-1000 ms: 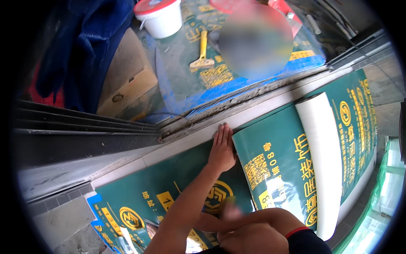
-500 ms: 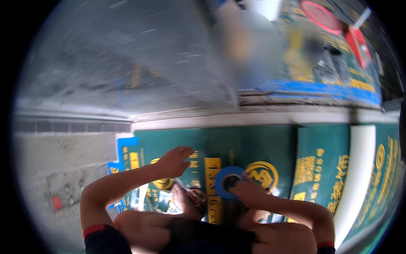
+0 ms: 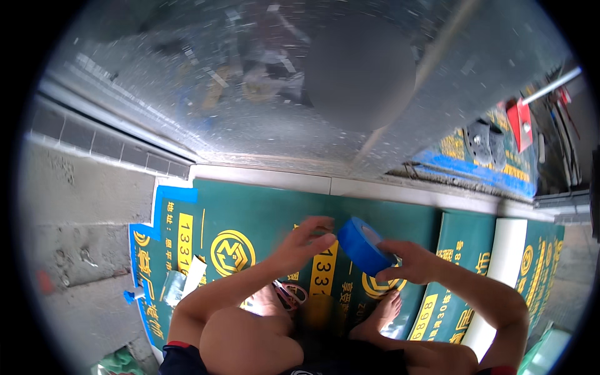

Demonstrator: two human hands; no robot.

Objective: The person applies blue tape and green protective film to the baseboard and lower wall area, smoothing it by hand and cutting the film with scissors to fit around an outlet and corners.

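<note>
Blue tape roll now tipped on edge above green sheet, gripped at its right side by my right hand. My left hand, just come across, is at roll's left, fingers parted; contact too blurred to tell. Both hands now at roll. Scissors beside my left foot.

Right of centre, the right hand grips a roll of blue tape; the left hand is just beside it. Scissors lie lower centre on green printed floor film; grey clogs stand upper right.
</note>
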